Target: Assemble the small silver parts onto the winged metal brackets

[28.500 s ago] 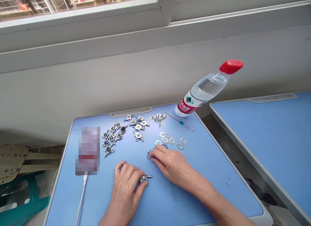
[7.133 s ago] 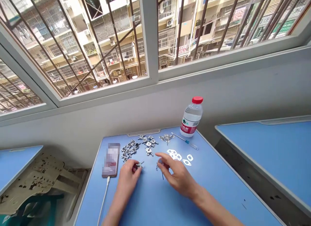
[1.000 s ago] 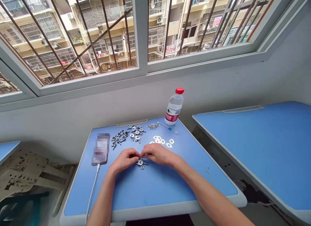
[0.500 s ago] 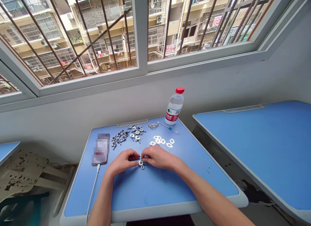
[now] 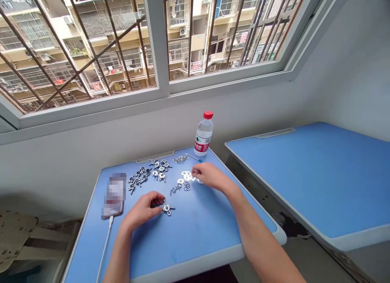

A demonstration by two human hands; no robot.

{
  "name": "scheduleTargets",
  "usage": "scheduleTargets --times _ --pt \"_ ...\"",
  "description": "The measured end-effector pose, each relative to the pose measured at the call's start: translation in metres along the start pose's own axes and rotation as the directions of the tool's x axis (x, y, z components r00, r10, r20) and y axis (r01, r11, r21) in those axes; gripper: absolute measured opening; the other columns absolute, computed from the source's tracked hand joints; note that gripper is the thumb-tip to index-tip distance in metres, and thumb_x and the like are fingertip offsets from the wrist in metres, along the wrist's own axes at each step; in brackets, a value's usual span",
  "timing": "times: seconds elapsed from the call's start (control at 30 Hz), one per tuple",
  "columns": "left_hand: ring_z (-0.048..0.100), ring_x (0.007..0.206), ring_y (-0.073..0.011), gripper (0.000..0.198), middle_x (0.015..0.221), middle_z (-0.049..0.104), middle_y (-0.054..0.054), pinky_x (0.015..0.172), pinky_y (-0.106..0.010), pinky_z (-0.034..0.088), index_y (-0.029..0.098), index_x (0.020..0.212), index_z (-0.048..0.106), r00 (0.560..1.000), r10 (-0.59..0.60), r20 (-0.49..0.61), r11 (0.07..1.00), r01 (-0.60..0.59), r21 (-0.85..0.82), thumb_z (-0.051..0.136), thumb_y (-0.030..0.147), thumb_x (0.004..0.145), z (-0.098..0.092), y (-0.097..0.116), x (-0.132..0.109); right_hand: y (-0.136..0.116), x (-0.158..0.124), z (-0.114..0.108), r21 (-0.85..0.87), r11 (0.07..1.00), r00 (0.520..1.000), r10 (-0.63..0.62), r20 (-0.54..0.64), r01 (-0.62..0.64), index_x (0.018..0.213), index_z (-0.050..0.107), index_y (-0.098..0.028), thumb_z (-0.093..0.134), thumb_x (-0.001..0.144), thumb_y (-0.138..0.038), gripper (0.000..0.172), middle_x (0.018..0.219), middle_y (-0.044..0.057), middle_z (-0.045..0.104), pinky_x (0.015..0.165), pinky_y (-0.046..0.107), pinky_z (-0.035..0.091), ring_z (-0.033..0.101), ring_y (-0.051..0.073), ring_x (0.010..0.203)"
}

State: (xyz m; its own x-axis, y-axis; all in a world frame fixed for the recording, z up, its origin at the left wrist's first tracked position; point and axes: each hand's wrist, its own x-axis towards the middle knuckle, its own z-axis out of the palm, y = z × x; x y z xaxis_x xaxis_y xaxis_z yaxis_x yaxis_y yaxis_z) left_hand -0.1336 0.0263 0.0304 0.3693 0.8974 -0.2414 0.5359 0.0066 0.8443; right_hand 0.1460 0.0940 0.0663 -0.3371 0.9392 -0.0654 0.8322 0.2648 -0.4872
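Note:
My left hand [image 5: 148,208] pinches the edge of a small metal fitting [image 5: 167,208] with thin stems, low over the blue table or resting on it. My right hand [image 5: 210,176] is over the flat white oval plates [image 5: 187,175], partly covering them. Its fingers are drawn together, and what they hold, if anything, I cannot make out. Just in front of the plates lie several thin dark rings [image 5: 187,186] and a little heap of tiny metal pieces [image 5: 175,189]. Farther back are several more metal fittings [image 5: 161,167] and a group with dark round centres [image 5: 139,177].
Small shiny hardware [image 5: 180,158] lies by a screwdriver [image 5: 192,157], partly behind my right hand. A red-capped water bottle [image 5: 203,135] stands at the back edge. A phone [image 5: 114,195] with a white cable [image 5: 105,244] lies at left. Another blue table [image 5: 317,173] stands to the right.
My right hand has left the metal fitting and moved back and right to the white plates. My left hand stays at the fitting. The camera view has shifted right.

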Motion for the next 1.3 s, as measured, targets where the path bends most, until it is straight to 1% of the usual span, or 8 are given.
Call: scheduleTargets --times 0.07,0.17,0.33,0.6,0.8,1.03,1.17,1.3 --pt "0.059 0.092 -0.0204 0.039 0.100 0.066 -0.007 0.085 -0.032 0.047 0.016 0.106 0.064 1.000 0.007 0.005 1.000 -0.007 0.006 0.053 0.021 0.069 -0.001 -0.001 0.001 0.003 -0.001 -0.002 -0.011 1.000 1.000 0.026 0.009 -0.026 0.079 0.068 -0.018 0.050 0.084 -0.014 0.019 0.077 0.005 0.067 0.055 0.024 0.030 0.057 0.016 0.068" --pt "0.059 0.089 -0.0201 0.043 0.099 0.067 -0.008 0.082 -0.032 0.047 0.014 0.107 0.063 1.000 0.015 -0.018 1.000 -0.015 0.021 0.048 0.017 0.067 -0.001 0.000 0.002 -0.002 0.000 0.004 -0.016 1.000 0.998 0.002 0.065 -0.001 0.078 0.069 -0.019 0.055 0.081 -0.013 0.016 0.078 0.004 0.068 0.055 0.024 0.031 0.057 0.016 0.070" --pt "0.060 0.088 -0.0214 0.038 0.098 0.068 -0.009 0.081 -0.032 0.047 0.014 0.105 0.064 0.998 0.007 -0.056 1.000 -0.005 0.027 0.048 0.022 0.073 0.000 0.002 0.003 -0.011 0.002 0.017 -0.030 0.998 0.986 -0.045 0.158 0.051 0.083 0.070 -0.020 0.062 0.078 -0.012 0.012 0.081 0.002 0.067 0.055 0.024 0.030 0.056 0.015 0.069" --pt "0.060 0.088 -0.0216 0.035 0.098 0.067 -0.008 0.080 -0.033 0.047 0.015 0.105 0.064 0.999 0.006 -0.052 1.000 -0.005 0.016 0.051 0.029 0.076 0.000 0.000 0.003 -0.008 0.004 0.022 -0.055 0.998 0.982 -0.032 0.184 0.043 0.077 0.065 -0.021 0.062 0.078 -0.014 0.007 0.078 0.002 0.064 0.054 0.025 0.028 0.053 0.015 0.067" --pt "0.060 0.086 -0.0217 0.036 0.095 0.067 -0.008 0.078 -0.032 0.047 0.015 0.104 0.064 0.999 -0.007 -0.053 1.000 0.008 0.022 0.052 0.035 0.078 0.000 0.003 0.002 -0.008 0.003 0.023 -0.054 0.998 0.987 -0.037 0.155 0.045 0.070 0.060 -0.020 0.060 0.079 -0.011 0.012 0.074 0.002 0.062 0.053 0.025 0.027 0.051 0.015 0.065" --pt "0.062 0.088 -0.0219 0.034 0.096 0.068 -0.008 0.079 -0.031 0.048 0.015 0.104 0.064 0.999 -0.007 -0.054 1.000 0.009 0.028 0.052 0.034 0.078 0.000 0.005 0.002 -0.006 0.002 0.021 -0.019 0.998 0.995 -0.065 0.075 0.066 0.063 0.058 -0.018 0.055 0.082 -0.012 0.020 0.064 0.002 0.059 0.053 0.026 0.026 0.049 0.015 0.060" --pt "0.062 0.088 -0.0217 0.031 0.095 0.069 -0.007 0.079 -0.031 0.049 0.016 0.103 0.065 0.998 -0.005 -0.063 0.999 0.007 0.032 0.053 0.031 0.078 0.000 0.005 0.001 -0.007 0.002 0.019 0.048 0.992 0.994 -0.114 -0.002 0.113 0.073 0.065 -0.018 0.053 0.085 -0.014 0.018 0.074 0.004 0.065 0.058 0.025 0.033 0.056 0.016 0.068" --pt "0.063 0.089 -0.0215 0.029 0.095 0.070 -0.007 0.080 -0.031 0.049 0.016 0.100 0.066 0.998 0.004 -0.070 1.000 -0.002 0.030 0.053 0.028 0.077 0.001 0.006 0.000 -0.025 -0.001 0.030 0.129 0.962 0.971 -0.234 -0.054 0.239 0.084 0.068 -0.019 0.053 0.088 -0.014 0.016 0.088 0.004 0.069 0.067 0.025 0.040 0.060 0.016 0.079"
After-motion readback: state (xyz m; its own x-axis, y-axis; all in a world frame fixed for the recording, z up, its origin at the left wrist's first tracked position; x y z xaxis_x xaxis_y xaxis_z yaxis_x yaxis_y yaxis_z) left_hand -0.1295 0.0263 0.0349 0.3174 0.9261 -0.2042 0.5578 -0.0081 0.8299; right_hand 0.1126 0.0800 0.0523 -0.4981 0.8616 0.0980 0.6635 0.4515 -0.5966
